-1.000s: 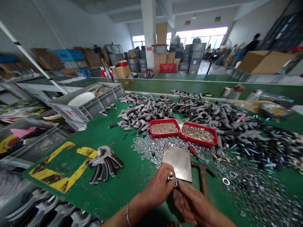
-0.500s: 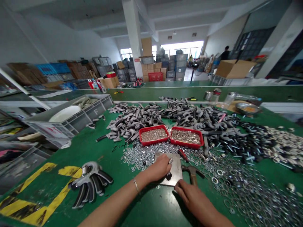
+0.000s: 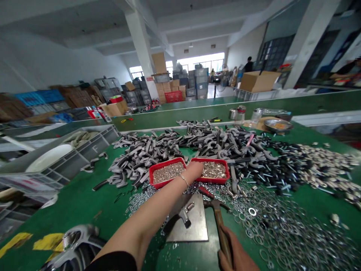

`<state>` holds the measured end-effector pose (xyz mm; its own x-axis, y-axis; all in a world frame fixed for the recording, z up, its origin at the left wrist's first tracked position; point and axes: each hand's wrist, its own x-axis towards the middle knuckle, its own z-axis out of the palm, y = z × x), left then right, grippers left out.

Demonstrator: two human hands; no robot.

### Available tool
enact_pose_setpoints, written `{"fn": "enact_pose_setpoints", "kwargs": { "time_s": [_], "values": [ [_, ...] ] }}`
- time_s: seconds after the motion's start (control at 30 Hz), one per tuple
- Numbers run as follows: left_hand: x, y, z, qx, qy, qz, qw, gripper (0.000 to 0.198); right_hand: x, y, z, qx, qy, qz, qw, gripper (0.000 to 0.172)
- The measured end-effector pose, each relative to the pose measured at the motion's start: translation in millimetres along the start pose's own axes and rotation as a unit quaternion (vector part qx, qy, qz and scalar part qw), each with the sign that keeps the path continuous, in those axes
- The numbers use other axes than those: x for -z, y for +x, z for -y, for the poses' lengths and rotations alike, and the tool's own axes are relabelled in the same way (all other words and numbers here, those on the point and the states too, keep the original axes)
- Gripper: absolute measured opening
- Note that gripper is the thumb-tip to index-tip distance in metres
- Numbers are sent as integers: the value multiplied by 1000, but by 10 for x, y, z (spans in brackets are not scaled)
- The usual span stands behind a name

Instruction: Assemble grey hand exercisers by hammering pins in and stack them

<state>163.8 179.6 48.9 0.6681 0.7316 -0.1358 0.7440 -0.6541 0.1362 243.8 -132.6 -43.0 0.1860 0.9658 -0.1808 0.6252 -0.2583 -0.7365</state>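
Left hand (image 3: 194, 170) has moved off the steel plate (image 3: 194, 229) and now reaches across the tabletop (image 3: 70, 203), its fingers curled over the rim of the right-hand red tray (image 3: 210, 160); whether they have hold of anything is hidden. Right hand (image 3: 235, 252) has closed around the wooden handle of a claw hammer (image 3: 220, 229), whose head sits just beside the plate's far right corner. On the plate lies a grey handle piece (image 3: 180, 215), with a small bolt (image 3: 190, 206) close by – the only part on the plate. Much looks unassembled: grey handles (image 3: 141, 158) and black handles (image 3: 214, 141) spread in broad heaps behind the trays, and loose steel washers (image 3: 270, 229) cover the tabletop to the right. Both trays remain well filled, the left-hand red tray (image 3: 166, 183) with small bright fasteners. Only a small stack of assembled spring hand grippers (image 3: 70, 239) shows, at the tabletop's near left edge and cut off by the view – few beside the loose heaps.
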Motion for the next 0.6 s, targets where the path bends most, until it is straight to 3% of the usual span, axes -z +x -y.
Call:
{"fn": "enact_pose_setpoints", "kwargs": {
  "time_s": [0.1,0.2,0.4,0.5,0.6],
  "values": [
    [-124,10,54,11,-13,0,1000,34,98,66,26,-18,41,5,999,63],
    [-174,-61,78,26,-54,-36,998,20,134,67,45,-19,56,7,998,64],
    [-35,-242,-19,50,-190,-130,972,18,172,64,85,-52,99,7,994,68],
    [-69,-681,14,36,-254,-139,957,20,260,110,84,-87,182,29,979,61],
    [-281,-1329,149,42,-323,-128,937,18,391,173,134,-120,228,82,963,49]
  ]
}}
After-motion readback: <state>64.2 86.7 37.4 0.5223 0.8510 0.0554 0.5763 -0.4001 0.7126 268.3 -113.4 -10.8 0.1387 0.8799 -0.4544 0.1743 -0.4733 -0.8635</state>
